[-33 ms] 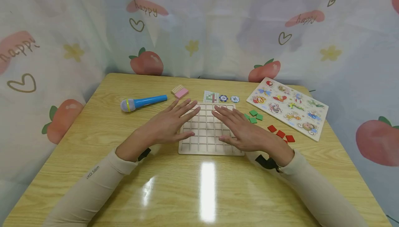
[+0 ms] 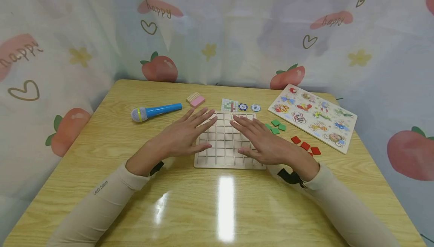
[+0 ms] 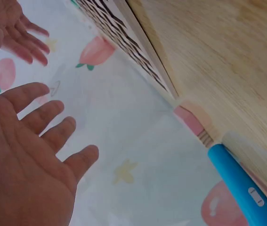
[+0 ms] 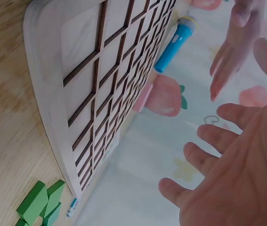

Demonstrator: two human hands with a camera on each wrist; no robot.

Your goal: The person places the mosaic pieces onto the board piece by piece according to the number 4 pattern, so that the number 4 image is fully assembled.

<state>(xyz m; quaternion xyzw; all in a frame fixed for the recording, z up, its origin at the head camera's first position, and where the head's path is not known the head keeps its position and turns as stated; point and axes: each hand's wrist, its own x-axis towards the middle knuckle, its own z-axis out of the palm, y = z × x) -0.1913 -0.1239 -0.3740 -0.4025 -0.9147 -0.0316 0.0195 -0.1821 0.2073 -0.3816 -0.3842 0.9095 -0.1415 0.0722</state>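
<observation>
Strawberry-print curtains hang behind the glossy wooden table (image 2: 101, 141), where a pale wooden grid board with square cells (image 2: 225, 141) lies at the centre. Over it hover the left hand (image 2: 183, 136) and the right hand (image 2: 262, 141), palms down, fingers (image 3: 48, 115) straight and spread, holding nothing; the wrist views show clear air beneath them. Just right of the board lie small green square tiles (image 2: 276, 126) and red square tiles (image 2: 305, 145), with a colourful animal peg puzzle (image 2: 313, 117) beyond. A blue toy microphone (image 2: 156, 111) rests to the left. I'd judge a careless sweep could scatter those loose tiles. Nothing differs from the earlier frame.
</observation>
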